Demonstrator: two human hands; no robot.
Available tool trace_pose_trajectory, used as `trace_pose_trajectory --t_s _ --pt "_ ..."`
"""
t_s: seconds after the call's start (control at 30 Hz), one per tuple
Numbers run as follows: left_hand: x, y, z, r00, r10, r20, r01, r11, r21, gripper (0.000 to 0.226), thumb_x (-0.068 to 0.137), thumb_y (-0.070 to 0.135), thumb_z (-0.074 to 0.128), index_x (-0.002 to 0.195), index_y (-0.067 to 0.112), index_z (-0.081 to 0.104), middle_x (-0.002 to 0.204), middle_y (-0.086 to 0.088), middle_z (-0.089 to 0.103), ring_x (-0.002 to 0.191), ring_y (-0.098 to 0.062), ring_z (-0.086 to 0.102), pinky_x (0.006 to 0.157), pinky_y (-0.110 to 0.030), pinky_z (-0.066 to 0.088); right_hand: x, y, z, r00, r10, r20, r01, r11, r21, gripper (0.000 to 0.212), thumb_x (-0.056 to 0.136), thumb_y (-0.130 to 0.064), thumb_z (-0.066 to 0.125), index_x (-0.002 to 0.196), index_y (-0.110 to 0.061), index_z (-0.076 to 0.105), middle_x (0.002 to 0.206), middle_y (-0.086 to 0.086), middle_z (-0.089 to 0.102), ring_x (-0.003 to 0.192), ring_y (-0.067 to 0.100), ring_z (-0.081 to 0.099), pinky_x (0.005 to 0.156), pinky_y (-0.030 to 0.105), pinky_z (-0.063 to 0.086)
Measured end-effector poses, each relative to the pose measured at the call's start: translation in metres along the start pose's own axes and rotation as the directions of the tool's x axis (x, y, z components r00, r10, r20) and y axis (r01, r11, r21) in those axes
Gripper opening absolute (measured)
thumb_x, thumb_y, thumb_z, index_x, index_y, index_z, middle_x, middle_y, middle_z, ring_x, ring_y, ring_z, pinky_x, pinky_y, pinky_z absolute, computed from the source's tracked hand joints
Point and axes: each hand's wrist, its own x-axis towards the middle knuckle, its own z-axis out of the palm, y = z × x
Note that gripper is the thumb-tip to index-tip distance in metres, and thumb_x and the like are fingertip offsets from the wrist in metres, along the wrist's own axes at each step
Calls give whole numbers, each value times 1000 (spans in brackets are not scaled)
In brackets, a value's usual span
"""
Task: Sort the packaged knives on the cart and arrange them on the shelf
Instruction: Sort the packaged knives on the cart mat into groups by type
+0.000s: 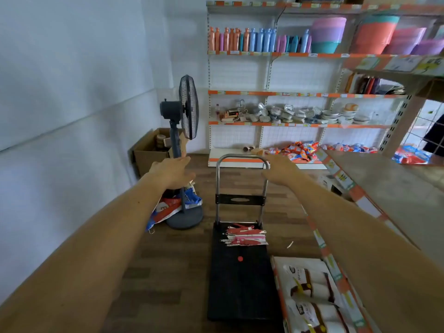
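A black platform cart (pixel 240 284) stands on the wooden floor in front of me, its metal handle (pixel 241 157) upright at the far end. A pile of red and pink packaged knives (pixel 243 236) lies on the deck near the handle. Both my arms stretch forward. My left hand (pixel 174 170) is open in the air, left of the handle and in front of a fan. My right hand (pixel 281 170) is open with its fingers spread, right beside the handle's right corner, holding nothing. An empty wooden shelf (pixel 384 179) runs along my right.
A dark standing fan (pixel 185 121) stands left of the cart over a crumpled bag. A cardboard box (pixel 153 150) sits in the corner. Shelving on the back wall (pixel 300 92) holds bottles, basins and dishes. White packaged goods (pixel 310 296) lie on the low shelf at right.
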Motion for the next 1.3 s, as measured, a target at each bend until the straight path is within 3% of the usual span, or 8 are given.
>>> trace_pose_trajectory --t_s 0.1,0.2,0.5,0.67,0.87,1.0,1.13,1.3 --pt "6 -19 10 1000 5 1 -5 1000 1 41 88 55 35 119 30 41 127 -4 56 109 -26 56 95 -50 44 5 -11 12 999 35 21 -35 999 6 55 91 -22 48 143 -17 33 138 13 47 122 30 48 91 33 42" --pt "7 -31 12 999 -14 47 13 1000 26 51 90 54 37 133 26 36 137 -5 49 119 -27 51 98 -49 42 14 -21 24 997 53 58 -52 998 -26 56 95 -28 48 145 -12 28 149 11 35 134 29 37 104 36 35" --pt "47 -50 24 995 -35 94 28 997 75 63 94 46 39 147 21 17 155 -3 24 138 -27 31 111 -49 30 73 -32 58 998 39 53 -37 998 -47 54 95 -30 46 143 -10 31 147 12 38 131 30 40 103 37 37" --pt "100 -61 44 990 -6 143 0 999 40 58 92 44 42 143 21 27 147 -7 38 127 -30 43 104 -51 37 128 -23 85 994 58 93 -56 998 -25 53 94 -30 47 141 -9 35 143 14 42 128 31 43 102 39 38" --pt "184 -68 61 979 -42 199 34 998 45 57 94 41 41 143 19 26 146 -10 38 127 -31 44 105 -51 36 212 -9 106 982 102 159 -109 993 39 57 94 -30 48 144 -8 30 148 13 36 134 30 36 108 39 34" --pt "241 -60 68 967 1 255 -27 995 98 43 96 38 38 134 20 34 135 -10 48 121 -30 48 101 -51 39 255 6 114 978 125 164 -138 988 69 55 95 -28 48 143 -7 31 146 14 38 134 30 37 109 39 33" --pt "292 -41 79 952 30 305 -51 997 58 60 95 43 38 146 19 19 151 -11 30 135 -33 33 109 -49 31 283 24 124 961 191 198 -217 970 114 52 96 -26 45 143 -10 32 146 15 38 134 32 36 108 38 32" --pt "340 -24 101 924 138 356 -154 988 17 62 97 41 35 149 15 14 155 -9 22 139 -29 28 110 -39 27 305 47 139 939 248 238 -276 957 94 50 95 -28 44 141 -9 36 142 16 43 128 33 43 102 39 37"
